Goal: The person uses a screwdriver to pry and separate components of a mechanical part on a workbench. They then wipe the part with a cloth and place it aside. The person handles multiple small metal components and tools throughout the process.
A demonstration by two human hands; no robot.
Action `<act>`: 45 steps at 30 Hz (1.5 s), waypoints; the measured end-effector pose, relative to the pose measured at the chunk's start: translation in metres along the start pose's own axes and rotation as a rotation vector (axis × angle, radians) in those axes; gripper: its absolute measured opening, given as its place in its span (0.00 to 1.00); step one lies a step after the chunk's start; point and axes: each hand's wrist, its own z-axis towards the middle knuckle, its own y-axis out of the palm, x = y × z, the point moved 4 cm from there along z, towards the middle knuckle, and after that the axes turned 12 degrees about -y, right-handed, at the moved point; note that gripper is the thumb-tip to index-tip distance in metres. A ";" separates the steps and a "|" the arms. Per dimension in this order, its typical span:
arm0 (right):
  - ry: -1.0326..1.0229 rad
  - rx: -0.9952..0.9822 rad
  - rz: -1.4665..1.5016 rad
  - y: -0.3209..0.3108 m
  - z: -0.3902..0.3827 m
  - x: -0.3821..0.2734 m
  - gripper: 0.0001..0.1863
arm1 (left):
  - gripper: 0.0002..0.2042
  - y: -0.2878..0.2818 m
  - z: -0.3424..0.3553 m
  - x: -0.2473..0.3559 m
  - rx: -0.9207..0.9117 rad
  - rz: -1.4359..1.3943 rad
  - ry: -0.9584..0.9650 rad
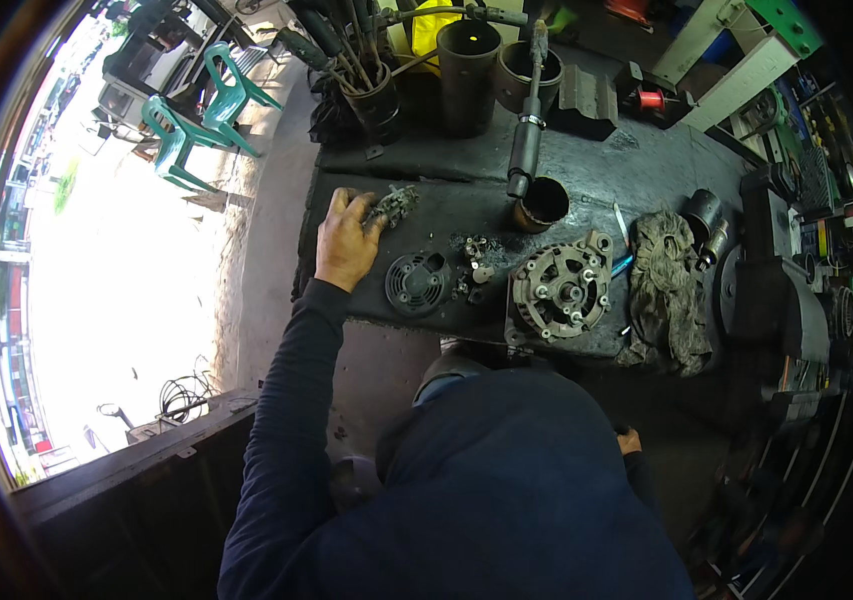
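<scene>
At the left end of the dark workbench, my left hand (pixel 348 240) is closed with its thumb and fingertips at a small, rough grey metal part (pixel 397 205). The fingers partly cover that part's near side. Just right of the hand lies a round black slotted cover (pixel 418 284). Small loose metal pieces (pixel 478 262) are scattered beside it. Farther right sits an opened alternator housing (pixel 564 290) with vents and a centre shaft. Below the bench edge, mostly hidden by my body, my right hand (pixel 629 441) shows only a little; its fingers cannot be made out.
A dirty grey rag (pixel 668 285) lies right of the housing. Behind stand a small open can (pixel 543 203), a tall dark cylinder (pixel 467 75), a pot of tools (pixel 374 105) and an upright air tool (pixel 526 150). Green plastic chairs (pixel 174 140) stand left, outside.
</scene>
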 end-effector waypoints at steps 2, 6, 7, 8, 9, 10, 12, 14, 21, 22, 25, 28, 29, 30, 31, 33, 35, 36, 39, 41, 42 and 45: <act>-0.033 0.005 -0.007 0.000 0.016 -0.001 0.16 | 0.17 0.004 -0.009 0.001 0.033 0.008 -0.024; -0.018 0.063 -0.094 -0.003 0.047 -0.002 0.32 | 0.19 0.008 -0.019 -0.003 0.064 -0.003 -0.051; 0.002 0.078 -0.138 -0.005 0.052 -0.002 0.37 | 0.20 0.008 -0.020 -0.003 0.066 0.009 -0.024; 0.003 0.040 -0.077 -0.005 0.057 -0.003 0.42 | 0.21 0.008 -0.021 -0.003 0.055 0.027 -0.015; 0.012 0.029 -0.057 -0.006 0.059 -0.003 0.41 | 0.22 0.007 -0.021 -0.003 0.052 0.040 0.010; 0.022 0.023 -0.054 -0.007 0.062 -0.003 0.41 | 0.23 0.009 -0.020 -0.004 0.003 0.078 0.021; 0.017 -0.016 -0.022 -0.008 0.066 -0.003 0.42 | 0.25 0.010 -0.015 -0.007 -0.080 0.145 0.074; 0.018 -0.037 -0.030 -0.009 0.067 -0.001 0.42 | 0.27 0.012 -0.008 -0.012 -0.121 0.145 0.030; 0.067 -0.010 -0.011 -0.004 0.056 0.010 0.38 | 0.29 0.023 -0.005 -0.014 -0.078 0.092 -0.008; 0.126 0.006 -0.019 -0.003 0.053 0.014 0.36 | 0.30 0.024 -0.005 -0.013 -0.069 0.047 -0.005; 0.097 0.016 0.012 0.002 0.047 0.017 0.27 | 0.35 0.025 -0.004 -0.012 -0.084 -0.079 -0.061; 0.013 -0.070 0.008 0.009 0.045 0.013 0.17 | 0.40 0.026 -0.001 -0.011 -0.152 -0.152 -0.170; 0.003 -0.084 0.014 0.010 0.043 0.011 0.15 | 0.40 0.024 -0.002 -0.008 -0.156 -0.146 -0.160; 0.008 -0.077 0.027 0.011 0.042 0.010 0.13 | 0.41 0.022 -0.003 -0.007 -0.168 -0.135 -0.169; 0.012 -0.065 0.029 0.011 0.042 0.009 0.12 | 0.41 0.021 -0.005 -0.004 -0.165 -0.127 -0.170; 0.021 -0.035 0.024 0.010 0.041 0.009 0.12 | 0.42 0.020 -0.011 -0.001 -0.168 -0.112 -0.183; 0.019 -0.020 0.012 0.010 0.043 0.015 0.13 | 0.43 0.020 -0.016 0.000 -0.149 -0.105 -0.192; 0.011 -0.027 0.007 0.010 0.045 0.020 0.14 | 0.43 0.020 -0.018 -0.001 -0.126 -0.112 -0.178; -0.113 -0.095 -0.017 0.015 0.057 0.037 0.17 | 0.40 0.022 -0.027 -0.001 -0.001 -0.067 0.042; -0.132 -0.108 -0.029 0.019 0.065 0.046 0.21 | 0.38 0.030 -0.030 -0.003 0.079 0.048 0.227; -0.093 -0.090 -0.029 0.019 0.068 0.049 0.23 | 0.37 0.035 -0.033 -0.005 0.120 0.107 0.317; 0.020 -0.098 -0.012 0.013 0.072 0.044 0.31 | 0.33 0.050 -0.048 -0.013 0.152 0.162 0.398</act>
